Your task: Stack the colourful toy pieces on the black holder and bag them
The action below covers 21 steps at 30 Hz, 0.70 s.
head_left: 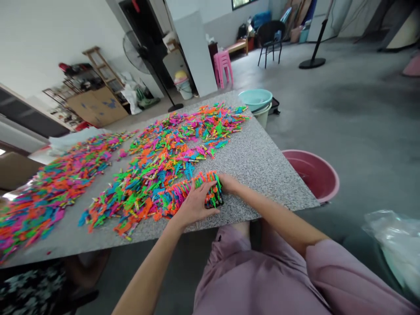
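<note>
A dense row of small bright plastic pieces point(179, 192), in orange, pink, green and blue, stands near the table's front edge. Its right end shows a dark tray or rack point(219, 202) under the pieces. Across the right part of this row lies my left hand point(193, 204), fingers spread apart and touching the pieces. At the row's right end is my right hand point(228, 183), its fingertips hidden behind the pieces, so its grip cannot be made out. A large loose heap of similar pieces point(164, 153) spreads just beyond the row.
Another long heap point(65, 175) covers the left side of the speckled stone table point(262, 175). Beside the table's right edge are a red basin point(315, 175) and a light-blue basin point(256, 98). A person's arm point(87, 271) shows at lower left. A plastic bag point(397, 236) lies at right.
</note>
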{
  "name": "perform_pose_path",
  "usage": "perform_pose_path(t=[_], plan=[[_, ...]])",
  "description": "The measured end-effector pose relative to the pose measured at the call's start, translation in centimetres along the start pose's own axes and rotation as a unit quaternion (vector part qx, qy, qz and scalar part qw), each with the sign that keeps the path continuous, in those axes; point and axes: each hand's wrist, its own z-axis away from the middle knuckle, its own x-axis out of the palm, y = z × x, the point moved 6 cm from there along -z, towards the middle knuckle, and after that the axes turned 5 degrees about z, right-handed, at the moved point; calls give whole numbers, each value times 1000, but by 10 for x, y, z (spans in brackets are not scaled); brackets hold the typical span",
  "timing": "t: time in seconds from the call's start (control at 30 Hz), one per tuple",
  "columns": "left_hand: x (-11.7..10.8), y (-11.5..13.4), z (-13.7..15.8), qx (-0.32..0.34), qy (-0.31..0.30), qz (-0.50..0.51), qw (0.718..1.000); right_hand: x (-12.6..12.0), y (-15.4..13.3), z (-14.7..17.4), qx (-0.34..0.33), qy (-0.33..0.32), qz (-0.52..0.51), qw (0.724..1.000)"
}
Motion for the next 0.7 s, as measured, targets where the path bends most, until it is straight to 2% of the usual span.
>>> perform_pose_path(t=[0.13,0.23,0.3,0.33,0.4,0.5,0.7], plan=[[-6,0,9,23,42,-5,999,-11,3,28,19,58,-8,998],[-8,-3,18,11,111,-10,994,-24,4,74,45,190,-19,981],[-6,-5,24,-8,151,-15,988,-30,-5,102,18,264,-35,964],[-5,-6,26,-19,166,-17,986,-30,-13,111,-5,278,-41,960],[-2,-7,28,-40,183,-21,982,-23,-29,119,-48,266,-42,962],[2,-6,27,-50,177,-30,983,-8,-50,118,-81,236,-21,968],[4,-2,23,-31,149,-48,987,22,-63,111,-11,261,-5,965]])
